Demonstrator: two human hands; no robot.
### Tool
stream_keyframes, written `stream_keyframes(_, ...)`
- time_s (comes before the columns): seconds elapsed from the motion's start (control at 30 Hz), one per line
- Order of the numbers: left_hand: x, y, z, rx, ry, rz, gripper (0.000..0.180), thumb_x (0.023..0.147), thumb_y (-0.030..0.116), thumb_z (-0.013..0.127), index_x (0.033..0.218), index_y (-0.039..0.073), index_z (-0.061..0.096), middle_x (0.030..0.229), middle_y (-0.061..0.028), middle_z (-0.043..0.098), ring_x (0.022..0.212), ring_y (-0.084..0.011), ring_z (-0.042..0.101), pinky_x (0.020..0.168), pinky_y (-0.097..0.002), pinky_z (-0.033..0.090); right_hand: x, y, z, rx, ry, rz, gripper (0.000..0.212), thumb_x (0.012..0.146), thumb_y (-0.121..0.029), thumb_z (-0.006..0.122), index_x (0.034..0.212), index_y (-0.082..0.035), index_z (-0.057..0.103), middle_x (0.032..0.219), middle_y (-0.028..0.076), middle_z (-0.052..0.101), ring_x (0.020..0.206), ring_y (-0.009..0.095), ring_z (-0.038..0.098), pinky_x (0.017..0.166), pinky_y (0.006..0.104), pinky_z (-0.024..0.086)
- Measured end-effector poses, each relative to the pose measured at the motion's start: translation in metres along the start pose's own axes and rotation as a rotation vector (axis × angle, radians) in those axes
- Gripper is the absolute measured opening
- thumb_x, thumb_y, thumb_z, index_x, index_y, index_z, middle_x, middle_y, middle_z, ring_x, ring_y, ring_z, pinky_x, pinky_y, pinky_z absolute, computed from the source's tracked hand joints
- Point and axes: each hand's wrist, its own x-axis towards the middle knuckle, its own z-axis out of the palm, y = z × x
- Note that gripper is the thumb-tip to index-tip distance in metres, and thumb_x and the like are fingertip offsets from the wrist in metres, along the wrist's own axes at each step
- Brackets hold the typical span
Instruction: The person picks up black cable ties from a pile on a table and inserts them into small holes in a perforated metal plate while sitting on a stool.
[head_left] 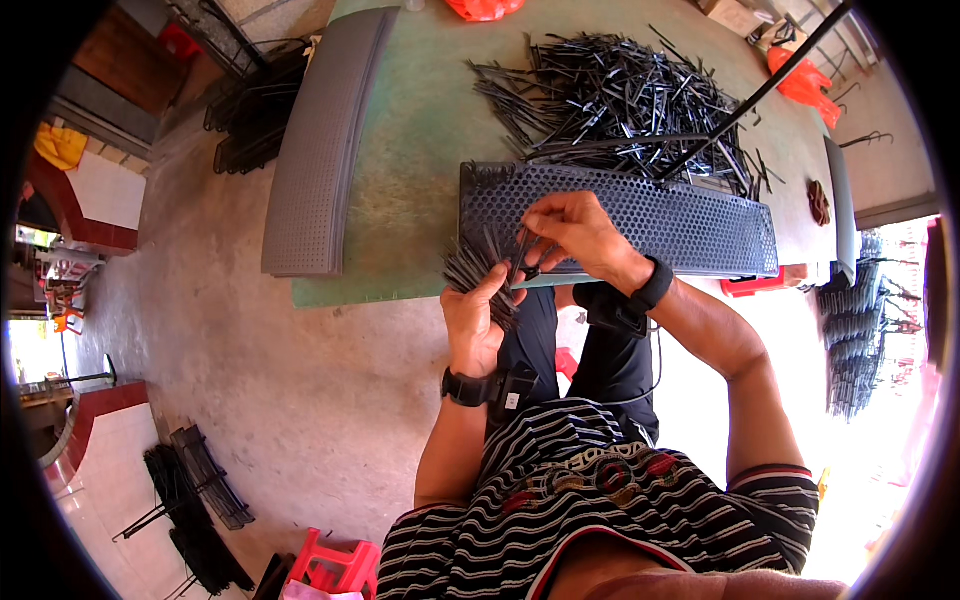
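Note:
My left hand point(472, 325) is closed around a bundle of thin black strips point(466, 264), whose ends fan out past the fingers at the table's near edge. Just to its right, my right hand point(582, 236) bends over the left end of a dark perforated panel point(665, 215). Thumb and fingertips pinch what looks like one of these strips beside the bundle; its far end is hard to make out. The panel, full of round holes, lies along the near edge of the green table point(412, 150), with small black loops along its upper left corner.
A big loose heap of black strips point(630, 100) lies behind the panel. A long dark rod point(760, 90) slants over it. Stacked grey perforated sheets point(330, 150) overhang the table's left side. A pink stool point(335, 565) and dark racks point(190, 510) stand on the floor.

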Motion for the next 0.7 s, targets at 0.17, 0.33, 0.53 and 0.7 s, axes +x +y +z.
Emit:
stream_keyframes(0.17, 0.000, -0.001, -0.005, 0.009, 0.035, 0.097, 0.011, 0.078, -0.002, 0.063, 0.088, -0.001, 0.059, 0.079, -0.0112, 0.063, 0.066, -0.0235, 0.064, 0.053, -0.0355, 0.054, -0.001, -0.010, -0.007, -0.002, 0.116, -0.254, 0.017, 0.087, -0.003, 0.051, 0.102, 0.005, 0.052, 0.082, 0.012, 0.062, 0.064, 0.016, 0.064, 0.053, 0.0234, 0.052)
stream_keyframes(0.33, -0.006, 0.003, -0.002, 0.070, 0.004, 0.052, 0.011, 0.076, -0.004, 0.063, 0.086, 0.000, 0.059, 0.076, -0.0104, 0.062, 0.062, -0.0238, 0.064, 0.050, -0.0347, 0.054, 0.021, -0.027, -0.018, -0.382, 0.323, -0.629, 0.019, 0.084, 0.001, 0.050, 0.103, 0.004, 0.046, 0.076, 0.015, 0.064, 0.067, 0.019, 0.066, 0.057, 0.0260, 0.050)
stream_keyframes(0.53, -0.006, 0.004, -0.003, 0.071, 0.007, -0.016, 0.012, 0.075, -0.003, 0.065, 0.087, -0.001, 0.060, 0.073, -0.0105, 0.062, 0.060, -0.0229, 0.064, 0.048, -0.0334, 0.053, 0.046, -0.017, -0.026, -0.514, 0.345, -0.685, 0.017, 0.084, 0.000, 0.050, 0.100, 0.002, 0.044, 0.068, 0.018, 0.063, 0.067, 0.024, 0.067, 0.055, 0.0296, 0.050)
stream_keyframes(0.7, -0.006, 0.005, -0.003, 0.089, 0.003, -0.020, 0.010, 0.076, -0.003, 0.063, 0.085, -0.002, 0.060, 0.074, -0.0108, 0.062, 0.062, -0.0238, 0.064, 0.049, -0.0342, 0.053, 0.052, -0.014, -0.025, -0.600, 0.321, -0.626, 0.016, 0.088, 0.001, 0.047, 0.103, 0.001, 0.044, 0.078, 0.015, 0.064, 0.073, 0.019, 0.067, 0.059, 0.0270, 0.053)
